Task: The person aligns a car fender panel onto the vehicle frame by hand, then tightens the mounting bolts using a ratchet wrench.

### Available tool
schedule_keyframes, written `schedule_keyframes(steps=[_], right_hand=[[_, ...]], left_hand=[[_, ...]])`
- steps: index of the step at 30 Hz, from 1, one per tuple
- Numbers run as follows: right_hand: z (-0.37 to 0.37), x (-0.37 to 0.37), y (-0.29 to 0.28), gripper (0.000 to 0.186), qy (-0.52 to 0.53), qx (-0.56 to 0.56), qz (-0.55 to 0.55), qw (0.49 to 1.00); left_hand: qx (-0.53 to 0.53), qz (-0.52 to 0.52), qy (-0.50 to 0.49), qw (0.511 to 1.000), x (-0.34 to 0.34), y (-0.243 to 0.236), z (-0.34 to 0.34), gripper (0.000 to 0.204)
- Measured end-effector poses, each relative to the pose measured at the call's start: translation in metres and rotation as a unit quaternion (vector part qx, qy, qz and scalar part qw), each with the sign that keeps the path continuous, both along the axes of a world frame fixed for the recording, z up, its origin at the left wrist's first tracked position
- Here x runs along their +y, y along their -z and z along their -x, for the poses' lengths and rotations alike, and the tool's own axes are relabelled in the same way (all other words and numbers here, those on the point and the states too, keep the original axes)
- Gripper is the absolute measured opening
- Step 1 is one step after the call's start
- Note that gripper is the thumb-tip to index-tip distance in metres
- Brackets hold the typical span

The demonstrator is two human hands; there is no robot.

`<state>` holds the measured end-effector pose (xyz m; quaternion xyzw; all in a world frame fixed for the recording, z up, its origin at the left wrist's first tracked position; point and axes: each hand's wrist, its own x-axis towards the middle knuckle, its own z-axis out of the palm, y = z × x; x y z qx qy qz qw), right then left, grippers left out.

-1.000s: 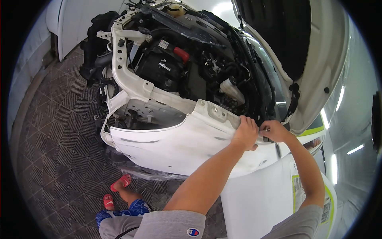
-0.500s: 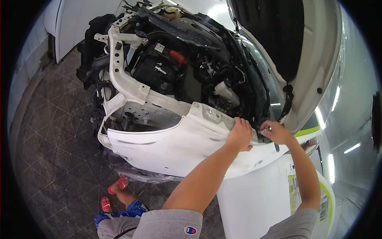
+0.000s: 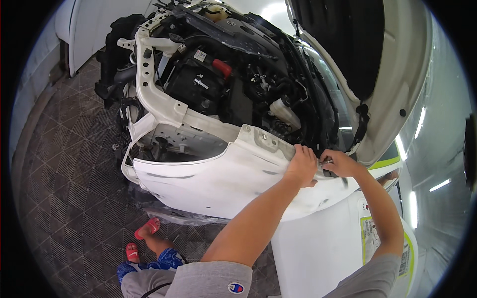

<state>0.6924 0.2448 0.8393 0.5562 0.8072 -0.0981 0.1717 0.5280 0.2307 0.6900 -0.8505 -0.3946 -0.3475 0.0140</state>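
The white front fender [image 3: 213,186] of a car spans the middle, with bare dull patches on its paint. My left hand [image 3: 302,166] is closed over the fender's upper edge, fingers curled toward the engine bay. Just right of it, my right hand [image 3: 339,164] pinches a small shiny metal tool [image 3: 327,161] near the fender's rear top corner. The fingers cover most of that tool, so its exact kind cannot be made out. A thin dark blurred piece shows below the right hand.
The engine bay [image 3: 238,94] lies open beyond the fender, with a red-capped battery [image 3: 194,89]. The raised hood [image 3: 397,64] stands at upper right. A white door [image 3: 313,248] with yellow-green masking is near me at lower right. Dark floor tiles [image 3: 69,174] spread left.
My right hand has shifted slightly left and turned with the metal tool, closer to my left hand. My left hand stays on the fender edge.
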Motion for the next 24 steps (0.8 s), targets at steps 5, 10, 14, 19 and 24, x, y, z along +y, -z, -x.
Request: schedule_keyframes(steps=[5,10,14,19,24], right_hand=[[0.032,0.008,0.006,0.012,0.565,0.323,0.086,0.755],[0.023,-0.004,-0.004,0.018,0.446,0.164,0.006,0.88],[0.043,-0.014,-0.005,0.022,0.312,0.034,-0.049,0.948],[0.021,-0.023,0.005,0.021,0.114,-0.005,-0.109,0.988],[0.014,-0.018,0.012,0.024,0.507,0.324,0.044,0.797]], left_hand=[[0.007,0.016,0.007,1.0,0.001,0.004,0.001,0.078],[0.008,0.013,0.006,1.0,-0.001,-0.001,-0.001,0.079],[0.006,0.012,0.0,1.0,-0.001,0.001,0.0,0.079],[0.012,0.017,0.002,1.0,-0.001,0.0,0.0,0.079],[-0.004,0.0,0.001,1.0,-0.001,0.0,-0.003,0.077]])
